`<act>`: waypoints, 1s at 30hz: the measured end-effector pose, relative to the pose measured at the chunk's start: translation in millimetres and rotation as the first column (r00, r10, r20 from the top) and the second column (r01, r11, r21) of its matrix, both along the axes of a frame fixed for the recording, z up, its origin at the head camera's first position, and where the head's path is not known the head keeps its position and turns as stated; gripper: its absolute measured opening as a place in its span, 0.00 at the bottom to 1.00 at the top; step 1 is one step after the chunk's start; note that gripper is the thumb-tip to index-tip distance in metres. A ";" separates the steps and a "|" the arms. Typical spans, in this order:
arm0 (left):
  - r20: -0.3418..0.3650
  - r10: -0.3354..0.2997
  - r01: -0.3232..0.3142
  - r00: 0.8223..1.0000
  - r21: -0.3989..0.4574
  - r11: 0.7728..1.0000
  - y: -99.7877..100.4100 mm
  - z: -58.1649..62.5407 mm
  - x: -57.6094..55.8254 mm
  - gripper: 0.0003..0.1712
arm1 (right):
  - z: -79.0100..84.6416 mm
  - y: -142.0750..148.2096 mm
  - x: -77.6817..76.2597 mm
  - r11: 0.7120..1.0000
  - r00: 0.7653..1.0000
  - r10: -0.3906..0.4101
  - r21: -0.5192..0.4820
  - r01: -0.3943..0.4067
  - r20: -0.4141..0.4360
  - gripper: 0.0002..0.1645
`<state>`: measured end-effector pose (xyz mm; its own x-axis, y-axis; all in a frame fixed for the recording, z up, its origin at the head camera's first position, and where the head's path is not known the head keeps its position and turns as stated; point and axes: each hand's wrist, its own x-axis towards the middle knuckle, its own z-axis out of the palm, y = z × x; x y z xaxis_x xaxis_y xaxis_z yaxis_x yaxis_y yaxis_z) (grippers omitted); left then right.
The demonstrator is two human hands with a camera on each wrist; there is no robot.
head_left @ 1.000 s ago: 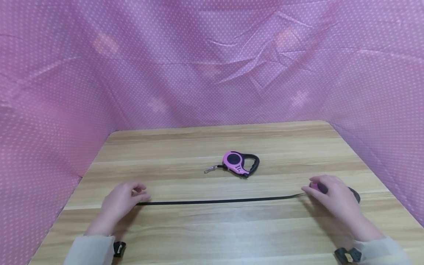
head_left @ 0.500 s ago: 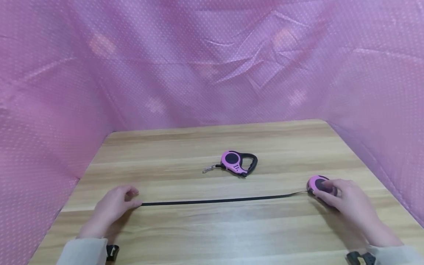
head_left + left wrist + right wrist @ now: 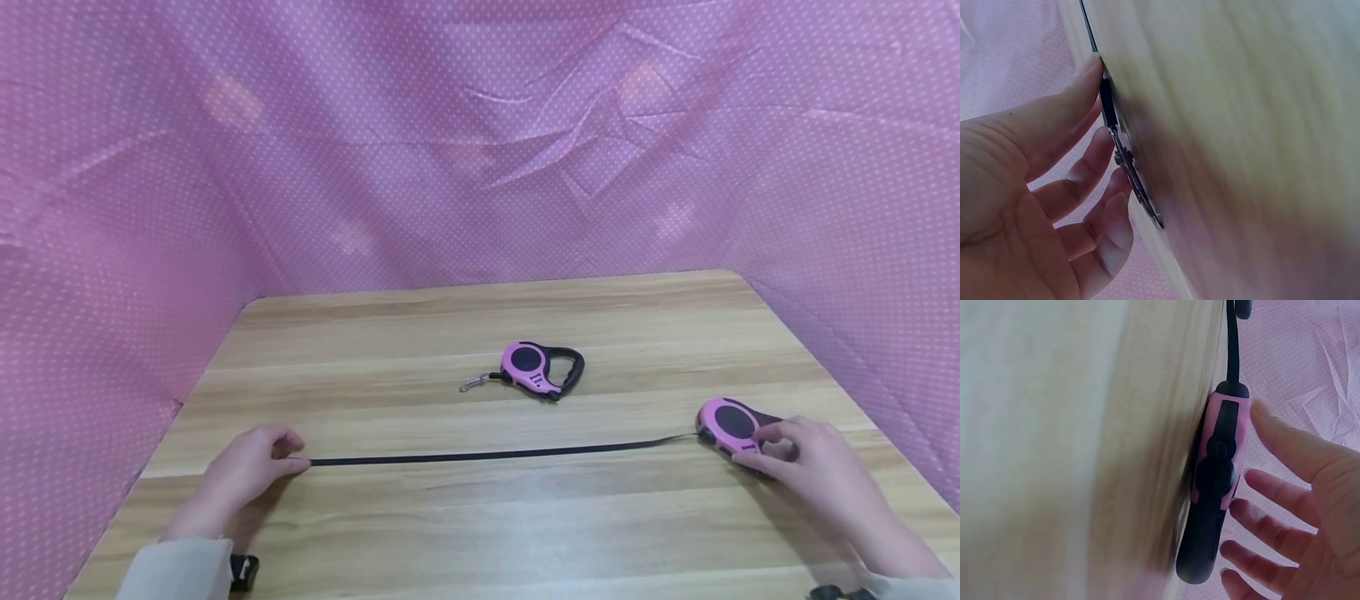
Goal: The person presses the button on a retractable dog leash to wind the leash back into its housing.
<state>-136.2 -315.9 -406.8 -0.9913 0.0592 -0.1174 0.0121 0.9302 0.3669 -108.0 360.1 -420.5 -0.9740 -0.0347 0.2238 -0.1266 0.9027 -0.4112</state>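
Note:
A pink and black retractable dog leash (image 3: 722,423) lies flat at the table's right, its black strap (image 3: 480,456) drawn out leftward across the wood. At the strap's left end, my left hand (image 3: 243,471) rests its thumb on the strap. In the left wrist view, its other fingers bend loosely beside the metal clip (image 3: 1127,164), which the hand hides in the head view. My right hand (image 3: 817,467) hovers over the leash's handle end, thumb and fingers spread along the upper side. In the right wrist view, these fingers stand beside the case (image 3: 1217,456) without wrapping round it.
A second pink and black retractable leash (image 3: 528,367) lies farther back near the middle, its clip (image 3: 472,383) pointing left. Pink dotted cloth (image 3: 480,167) hangs behind and on both sides of the wooden table (image 3: 480,533).
My right hand has moved right and nearer me, from the strap outlet along the case to its handle end. My left hand has shifted slightly left. The right-hand leash stays in place.

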 end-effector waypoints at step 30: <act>0.105 0.078 -0.072 0.991 -0.063 0.995 -9.3 0.1 6.2 0.24 | -9.6 4.2 3.1 0.985 0.985 0.128 0.102 -0.139 0.112 0.24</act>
<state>-130.0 -325.2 -406.7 -0.9743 -0.0250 -0.2238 -0.0948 0.9469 0.3071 -104.9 364.3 -430.0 -0.9767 -0.1849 0.1090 -0.2109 0.9207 -0.3284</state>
